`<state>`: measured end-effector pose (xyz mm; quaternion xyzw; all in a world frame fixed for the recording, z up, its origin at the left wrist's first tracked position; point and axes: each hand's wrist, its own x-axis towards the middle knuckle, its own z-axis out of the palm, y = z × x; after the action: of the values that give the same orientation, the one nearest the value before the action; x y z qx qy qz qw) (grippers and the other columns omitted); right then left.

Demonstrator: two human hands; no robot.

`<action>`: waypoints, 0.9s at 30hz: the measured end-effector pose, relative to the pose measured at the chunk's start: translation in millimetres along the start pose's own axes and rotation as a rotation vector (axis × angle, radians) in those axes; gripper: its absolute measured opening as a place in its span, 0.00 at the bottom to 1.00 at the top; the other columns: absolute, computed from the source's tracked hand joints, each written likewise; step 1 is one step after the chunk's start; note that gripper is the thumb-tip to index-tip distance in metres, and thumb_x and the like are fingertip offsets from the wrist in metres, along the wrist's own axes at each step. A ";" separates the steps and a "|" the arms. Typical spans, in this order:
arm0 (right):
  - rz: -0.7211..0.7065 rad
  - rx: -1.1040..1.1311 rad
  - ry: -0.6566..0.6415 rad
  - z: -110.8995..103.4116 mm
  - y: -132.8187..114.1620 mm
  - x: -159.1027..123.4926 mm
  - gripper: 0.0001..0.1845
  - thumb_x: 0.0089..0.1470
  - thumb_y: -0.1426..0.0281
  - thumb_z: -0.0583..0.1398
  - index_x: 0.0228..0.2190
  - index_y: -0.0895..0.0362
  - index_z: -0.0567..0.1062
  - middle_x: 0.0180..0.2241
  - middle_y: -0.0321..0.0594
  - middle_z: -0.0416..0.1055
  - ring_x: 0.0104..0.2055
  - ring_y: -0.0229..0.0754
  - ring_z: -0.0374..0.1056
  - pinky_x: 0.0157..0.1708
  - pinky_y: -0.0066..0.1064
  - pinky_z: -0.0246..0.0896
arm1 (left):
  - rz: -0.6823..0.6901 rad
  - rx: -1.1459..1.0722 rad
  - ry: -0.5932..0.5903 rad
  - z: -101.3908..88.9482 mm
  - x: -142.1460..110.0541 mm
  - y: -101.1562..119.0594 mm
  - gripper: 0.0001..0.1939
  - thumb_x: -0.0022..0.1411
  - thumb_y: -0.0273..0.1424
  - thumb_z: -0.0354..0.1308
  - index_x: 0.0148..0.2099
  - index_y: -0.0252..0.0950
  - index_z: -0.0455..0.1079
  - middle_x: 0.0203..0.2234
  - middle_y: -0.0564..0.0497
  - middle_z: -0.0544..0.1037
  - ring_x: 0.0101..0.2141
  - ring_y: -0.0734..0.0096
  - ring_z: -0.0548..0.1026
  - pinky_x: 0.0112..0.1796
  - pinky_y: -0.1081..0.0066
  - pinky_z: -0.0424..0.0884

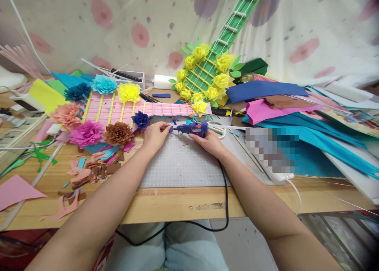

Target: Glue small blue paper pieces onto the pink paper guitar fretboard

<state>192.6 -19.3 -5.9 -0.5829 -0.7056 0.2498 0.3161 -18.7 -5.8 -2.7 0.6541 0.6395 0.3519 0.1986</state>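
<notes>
The right hand (pixel 209 141) grips a blue glue gun (pixel 194 128) aimed at the small blue piece (pixel 171 129) the left hand (pixel 155 137) pinches, over a gridded cutting mat (pixel 183 168). Scraps (pixel 89 172) litter the wooden table (pixel 171 204); behind hangs a flower-printed curtain (pixel 118 30).

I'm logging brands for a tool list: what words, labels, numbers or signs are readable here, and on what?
No text can be read anywhere in this view.
Blue glue gun in the right hand: small markings on its side, too small and blurred to read.
Cutting mat: grid lines show, but no readable numbers.
Pixelated patch at the right: masked, so nothing readable there.
</notes>
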 end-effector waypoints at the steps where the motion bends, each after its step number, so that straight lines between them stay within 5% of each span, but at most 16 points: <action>1: -0.005 0.002 -0.001 0.1 0.1 0.1 0.24 0.47 0.51 0.58 0.38 0.56 0.76 0.33 0.41 0.76 0.38 0.47 0.70 0.40 0.37 0.62 | 0.000 -0.003 0.001 0.1 -0.1 0.2 0.10 0.56 0.34 0.56 0.37 0.37 0.76 0.32 0.49 0.80 0.34 0.66 0.76 0.36 0.70 0.67; 27: -0.029 0.041 0.027 0.6 -0.5 0.7 0.21 0.48 0.52 0.58 0.35 0.56 0.77 0.30 0.40 0.75 0.36 0.46 0.71 0.37 0.34 0.63 | 0.040 0.033 -0.015 1.1 -0.7 0.8 0.09 0.56 0.34 0.56 0.35 0.39 0.76 0.30 0.51 0.80 0.31 0.68 0.75 0.32 0.70 0.66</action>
<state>191.7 -18.7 -5.8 -0.5694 -0.7042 0.2520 0.3411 -17.3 -6.3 -3.0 0.6723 0.6306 0.3405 0.1856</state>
